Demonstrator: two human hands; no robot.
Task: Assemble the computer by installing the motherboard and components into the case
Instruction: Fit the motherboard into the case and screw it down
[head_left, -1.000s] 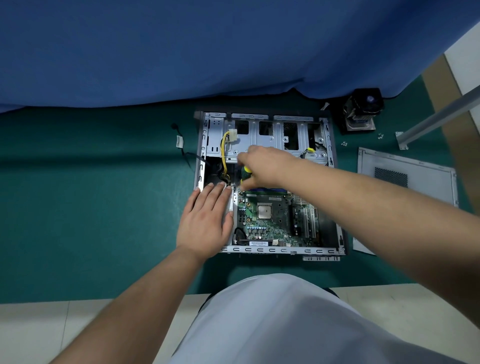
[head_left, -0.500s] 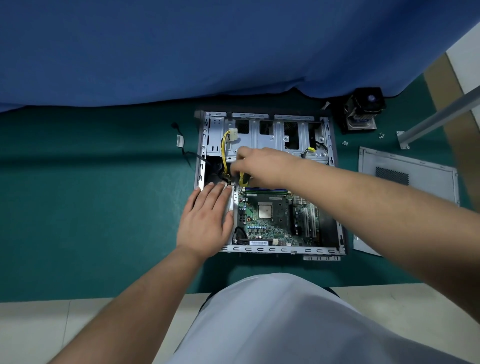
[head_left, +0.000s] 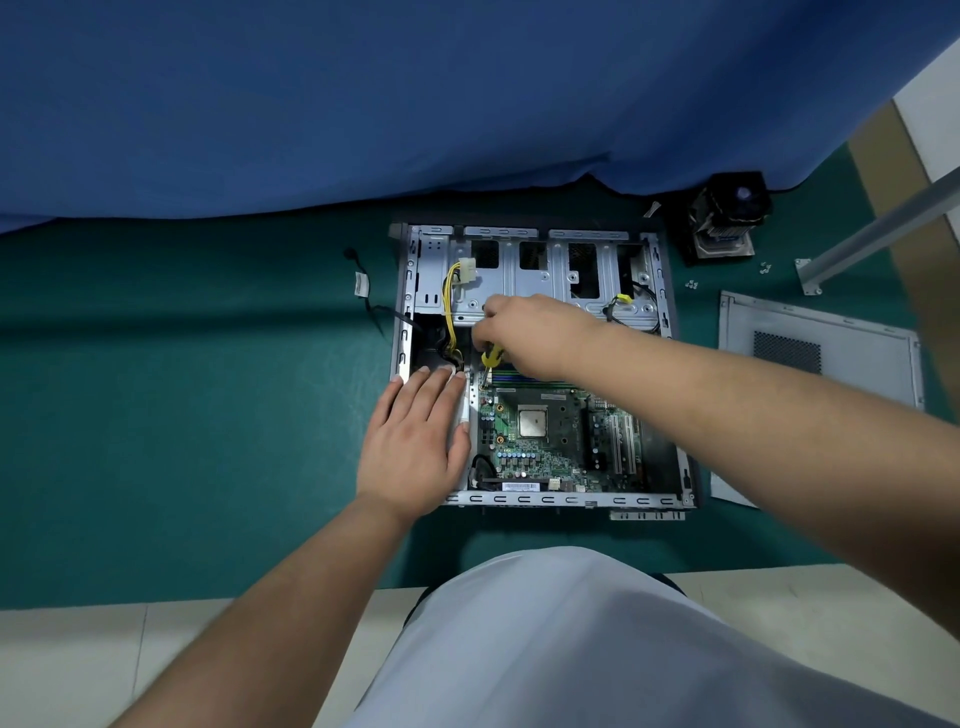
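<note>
Green matting covers the work surface, with a blue cloth hanging along its far edge and a pale floor strip along the near edge, where the person's light-clad lap fills the bottom of the view.

One open computer case lies flat near the middle of the mat. One motherboard sits inside its near half, with one square processor at its middle. One detached side panel lies toward the right edge, partly under the right forearm. One cooler with a fan stands at the far right, just beside the cloth, and a few small screws are scattered between it and the panel. One loose cable with a white tag lies on the mat left of the case.

Two bare hands are in view. The left hand lies flat, fingers spread, pressing on the case's left frame next to the board. The right hand reaches over the far part of the board with fingers closed around a yellow-and-black screwdriver. Its handle shows just below the fingers, and the shaft points down at the board's far-left corner, just beside the left fingertips. A yellow-wired connector rests on the drive bays beyond the right hand.
</note>
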